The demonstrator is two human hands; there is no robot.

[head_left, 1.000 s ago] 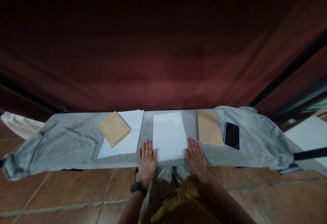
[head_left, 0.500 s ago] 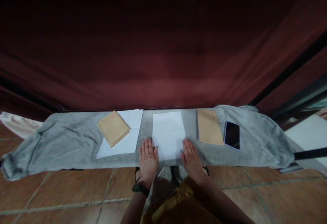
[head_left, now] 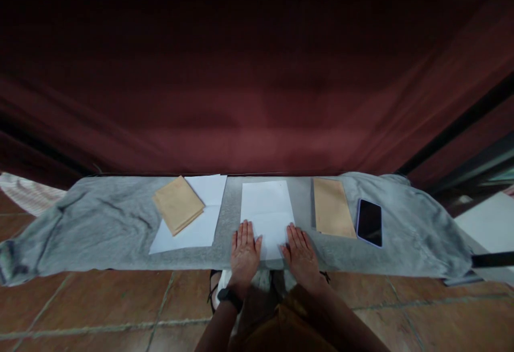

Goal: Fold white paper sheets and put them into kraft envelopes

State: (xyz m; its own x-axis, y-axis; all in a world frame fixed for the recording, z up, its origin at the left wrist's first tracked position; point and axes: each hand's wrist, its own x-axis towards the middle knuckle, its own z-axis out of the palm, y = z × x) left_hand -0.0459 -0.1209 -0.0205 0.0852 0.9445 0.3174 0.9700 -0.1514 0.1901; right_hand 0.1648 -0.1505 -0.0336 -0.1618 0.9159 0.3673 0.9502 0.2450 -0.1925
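Observation:
A white sheet of paper [head_left: 267, 202] lies flat in front of me on the grey cloth [head_left: 120, 218], with a faint crease across its middle. My left hand [head_left: 245, 253] rests palm down on its lower left edge, fingers stretched out and thumb apart. On the lower right edge lies my right hand [head_left: 300, 253], also flat and open. To the right is a brown envelope [head_left: 333, 207]. On the left, a small stack of brown envelopes [head_left: 179, 204] sits at an angle on other white sheets [head_left: 201, 233].
A phone [head_left: 370, 222] with a dark screen and a light purple edge lies right of the single envelope. Behind the cloth-covered surface hangs a dark red curtain [head_left: 257, 148]. Below is a tiled floor [head_left: 108, 298]. A white panel [head_left: 490, 223] stands at the far right.
My left hand has moved right, from beside the sheet's edge onto the paper. The right hand has shifted slightly inward on it. The view has moved a little.

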